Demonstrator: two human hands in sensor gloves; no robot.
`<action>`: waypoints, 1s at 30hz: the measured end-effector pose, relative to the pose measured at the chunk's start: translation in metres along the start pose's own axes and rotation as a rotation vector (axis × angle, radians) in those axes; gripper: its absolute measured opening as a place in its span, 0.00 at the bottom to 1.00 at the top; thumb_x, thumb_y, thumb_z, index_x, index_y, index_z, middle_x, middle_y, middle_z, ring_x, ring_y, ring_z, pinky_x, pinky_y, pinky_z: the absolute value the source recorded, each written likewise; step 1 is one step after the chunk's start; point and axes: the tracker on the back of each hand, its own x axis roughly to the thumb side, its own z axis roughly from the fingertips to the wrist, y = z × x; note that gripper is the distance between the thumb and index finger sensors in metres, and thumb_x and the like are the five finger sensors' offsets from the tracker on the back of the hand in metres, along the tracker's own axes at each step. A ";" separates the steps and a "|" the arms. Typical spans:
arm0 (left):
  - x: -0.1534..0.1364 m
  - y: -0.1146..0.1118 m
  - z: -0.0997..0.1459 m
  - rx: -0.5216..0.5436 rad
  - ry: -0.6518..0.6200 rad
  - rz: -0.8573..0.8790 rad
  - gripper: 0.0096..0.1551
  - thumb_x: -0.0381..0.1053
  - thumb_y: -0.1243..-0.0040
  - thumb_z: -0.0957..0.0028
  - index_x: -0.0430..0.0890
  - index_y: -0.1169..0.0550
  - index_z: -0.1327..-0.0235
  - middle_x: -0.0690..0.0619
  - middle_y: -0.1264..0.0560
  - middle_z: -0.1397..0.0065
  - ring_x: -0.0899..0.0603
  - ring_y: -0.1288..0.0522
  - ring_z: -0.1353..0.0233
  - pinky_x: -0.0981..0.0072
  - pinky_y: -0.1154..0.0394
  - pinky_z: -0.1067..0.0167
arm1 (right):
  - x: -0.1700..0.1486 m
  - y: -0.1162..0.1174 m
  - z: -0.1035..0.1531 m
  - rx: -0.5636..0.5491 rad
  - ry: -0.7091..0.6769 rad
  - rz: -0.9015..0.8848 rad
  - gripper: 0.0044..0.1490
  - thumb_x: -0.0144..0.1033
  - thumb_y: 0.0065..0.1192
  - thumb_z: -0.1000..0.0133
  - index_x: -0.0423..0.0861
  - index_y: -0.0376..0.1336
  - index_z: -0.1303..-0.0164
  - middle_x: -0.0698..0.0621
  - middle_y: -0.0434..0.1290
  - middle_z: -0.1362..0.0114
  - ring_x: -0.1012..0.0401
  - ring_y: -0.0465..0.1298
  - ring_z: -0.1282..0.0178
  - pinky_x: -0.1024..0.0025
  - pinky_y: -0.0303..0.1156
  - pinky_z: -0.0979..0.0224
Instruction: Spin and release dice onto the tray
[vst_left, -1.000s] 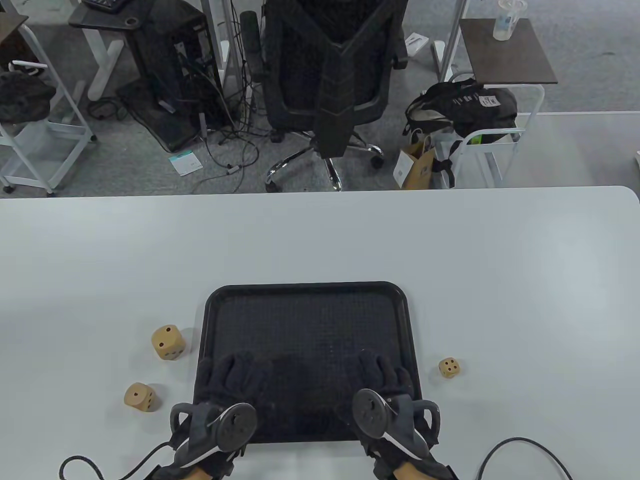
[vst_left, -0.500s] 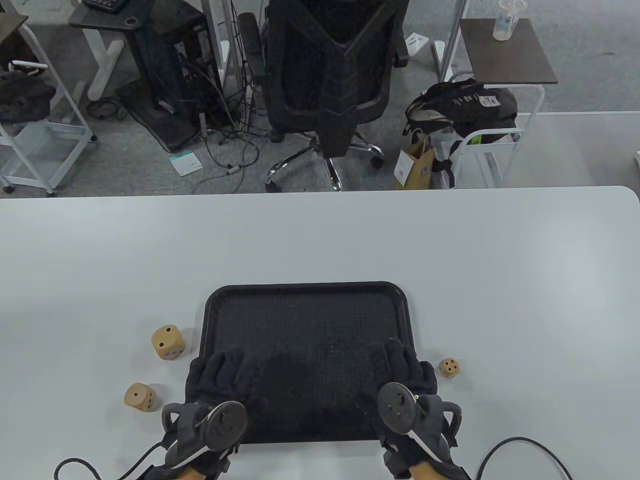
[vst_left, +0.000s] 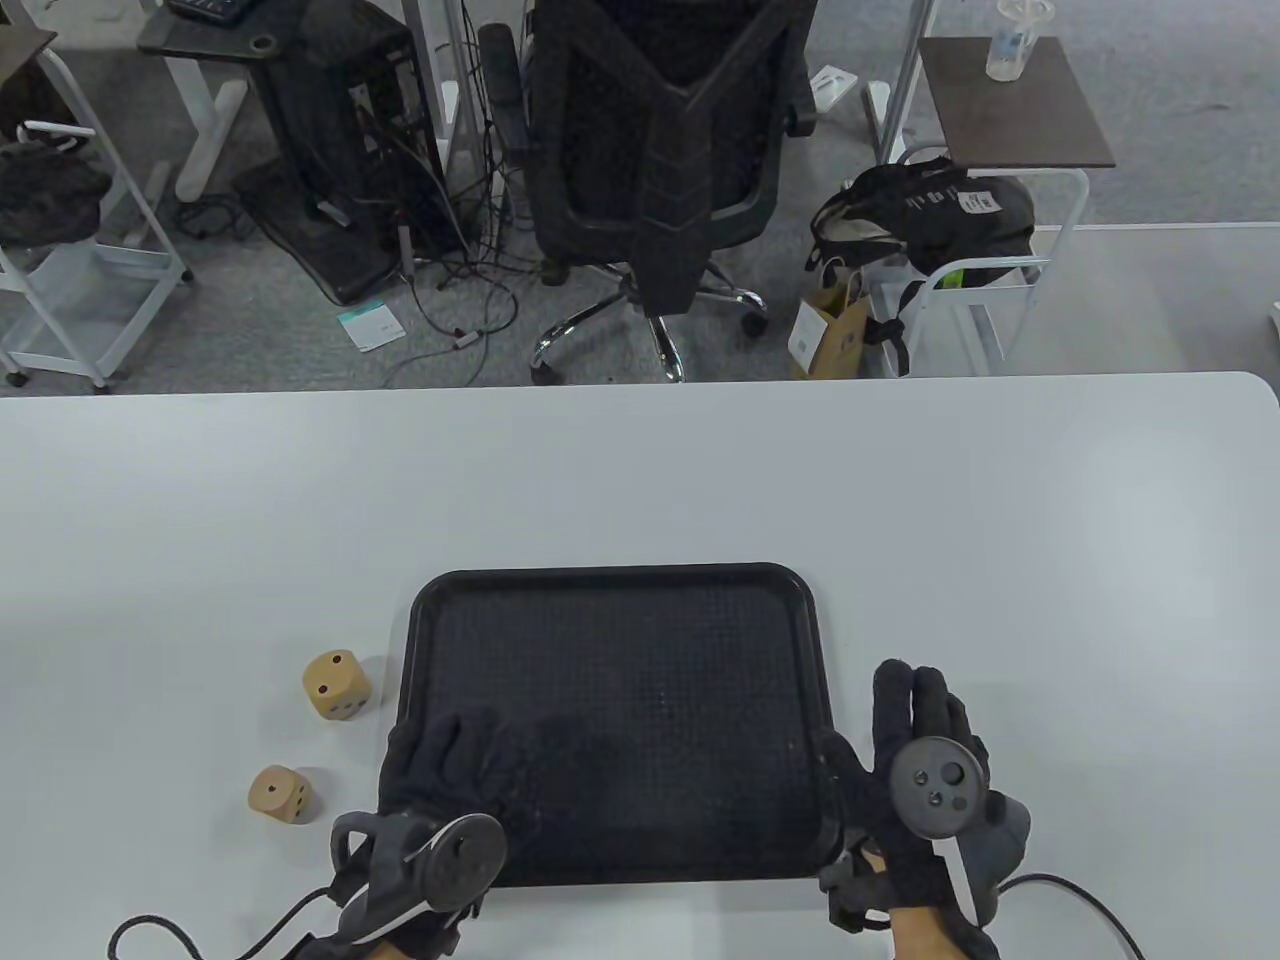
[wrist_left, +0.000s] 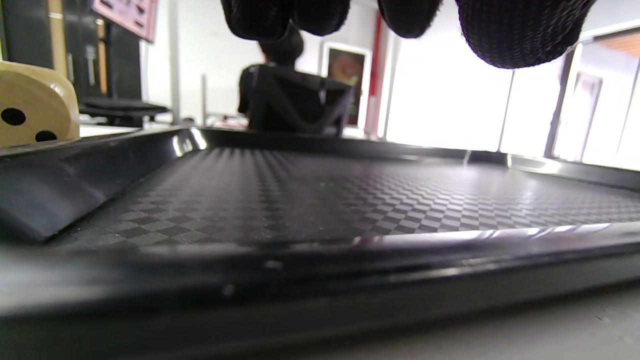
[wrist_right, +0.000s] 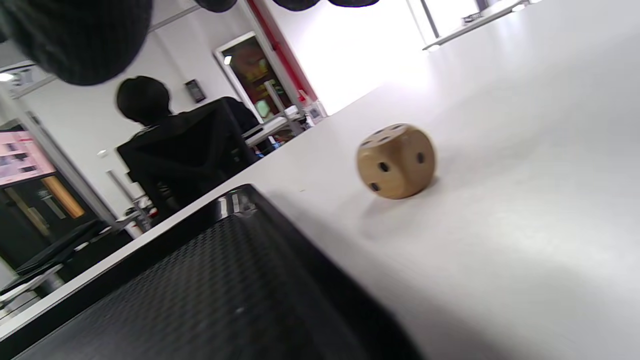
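Black tray (vst_left: 620, 590) sits near the table's (vst_left: 200, 500) front edge; two wooden dice (vst_left: 336, 685) (vst_left: 281, 794) lie left of it. The left hand (vst_left: 450, 760) rests relaxed on the tray's near-left corner, the right hand (vst_left: 925, 740) hovers spread just right of it. From the left wrist, loose fingertips (wrist_left: 520, 30) hang above the tray. From the right wrist, a third die (wrist_right: 396, 161) lies untouched on the table.
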 end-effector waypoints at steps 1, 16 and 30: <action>0.000 0.000 0.000 -0.002 0.001 0.000 0.42 0.68 0.46 0.52 0.59 0.41 0.23 0.43 0.48 0.15 0.29 0.42 0.18 0.25 0.56 0.23 | -0.004 0.000 -0.002 0.004 0.028 -0.004 0.56 0.64 0.62 0.57 0.66 0.41 0.21 0.55 0.40 0.13 0.51 0.45 0.12 0.39 0.42 0.13; 0.002 0.001 0.001 -0.042 0.011 -0.015 0.42 0.68 0.46 0.52 0.59 0.41 0.24 0.43 0.49 0.15 0.29 0.43 0.18 0.25 0.56 0.23 | -0.026 0.029 -0.028 0.088 0.268 0.262 0.55 0.57 0.69 0.54 0.68 0.42 0.22 0.58 0.45 0.13 0.54 0.48 0.12 0.42 0.43 0.11; 0.000 0.000 0.001 -0.063 0.021 -0.016 0.43 0.68 0.46 0.52 0.59 0.41 0.23 0.43 0.49 0.15 0.29 0.43 0.18 0.25 0.57 0.23 | -0.010 0.037 -0.022 0.029 0.197 0.349 0.45 0.49 0.69 0.50 0.65 0.52 0.24 0.57 0.64 0.22 0.55 0.65 0.22 0.43 0.48 0.12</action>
